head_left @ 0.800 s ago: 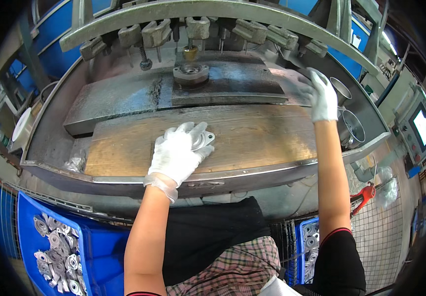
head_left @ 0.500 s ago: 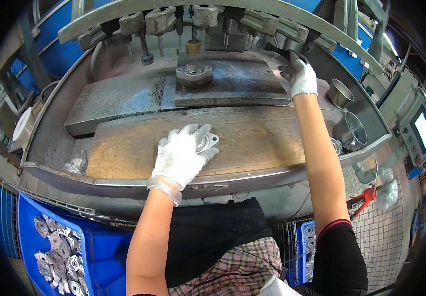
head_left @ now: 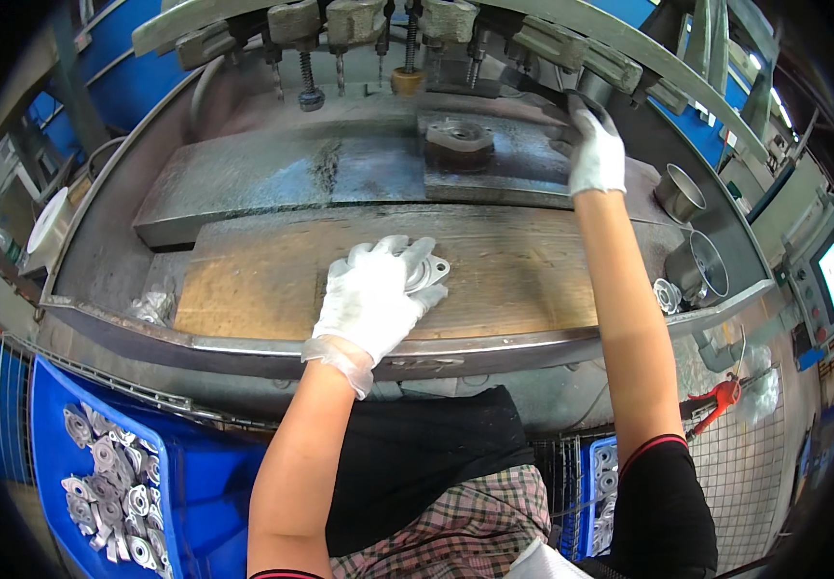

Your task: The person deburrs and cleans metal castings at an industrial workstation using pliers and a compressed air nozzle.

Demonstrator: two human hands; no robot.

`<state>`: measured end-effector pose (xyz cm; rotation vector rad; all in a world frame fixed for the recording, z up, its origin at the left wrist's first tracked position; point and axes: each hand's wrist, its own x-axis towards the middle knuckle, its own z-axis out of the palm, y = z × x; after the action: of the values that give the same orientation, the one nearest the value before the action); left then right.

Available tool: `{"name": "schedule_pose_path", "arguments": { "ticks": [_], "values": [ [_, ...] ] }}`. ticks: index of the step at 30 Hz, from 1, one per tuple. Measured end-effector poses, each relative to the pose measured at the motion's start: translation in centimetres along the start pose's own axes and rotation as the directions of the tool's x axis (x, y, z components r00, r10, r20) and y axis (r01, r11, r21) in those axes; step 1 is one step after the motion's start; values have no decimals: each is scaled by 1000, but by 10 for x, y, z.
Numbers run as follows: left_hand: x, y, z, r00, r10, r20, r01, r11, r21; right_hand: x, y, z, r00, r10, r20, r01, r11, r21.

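Observation:
My left hand [head_left: 373,294], in a white glove, curls over a silver metal flange piece [head_left: 441,268] on the wooden board [head_left: 523,280]. The piece's holed ear shows past the fingers; the palm hides the rest. Farther off at the right, my right hand [head_left: 594,145] has a white glove with dark, dirty fingers, closed round a dark bar-like handle [head_left: 539,89]. What the handle belongs to is hard to make out. Left of that hand, a round metal fixture [head_left: 458,143] sits on a dark steel plate [head_left: 513,179] below a row of drill bits [head_left: 341,72].
Two metal cups, one upper [head_left: 679,193] and one lower [head_left: 697,270], stand at the tray's right side, with a round metal part [head_left: 667,295] nearby. A blue bin [head_left: 190,482] of metal pieces is at lower left. A control screen [head_left: 830,275] stands far right.
The fixture and its steel plate have slid right, toward my right hand. My left hand still holds the flange piece, at nearly the same spot on the board. The right hand keeps its grip.

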<state>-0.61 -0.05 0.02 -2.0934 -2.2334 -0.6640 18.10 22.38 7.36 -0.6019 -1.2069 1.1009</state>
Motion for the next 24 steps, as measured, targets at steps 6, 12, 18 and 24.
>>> {"name": "schedule_pose_path", "arguments": {
  "ticks": [6, 12, 18, 24],
  "values": [
    [-1, -2, 0, 1000, 10, 11, -10, 1000, -4, -14, 4, 14, 997, 32, -73, -34, 999, -32],
    [-2, -6, 3, 999, 32, -2, -32, 999, 19, -46, -7, 25, 1000, -22, -13, 20, 996, -93],
    [0, -5, 6, 999, 30, -30, -31, 1000, -6, -18, 25, 57, 959, 166, -229, -242, 901, -359],
    [-5, -12, 11, 997, 26, -67, -28, 999, -24, -72, 20, 49, 996, 90, 16, -88, 991, -100]
  ]
}}
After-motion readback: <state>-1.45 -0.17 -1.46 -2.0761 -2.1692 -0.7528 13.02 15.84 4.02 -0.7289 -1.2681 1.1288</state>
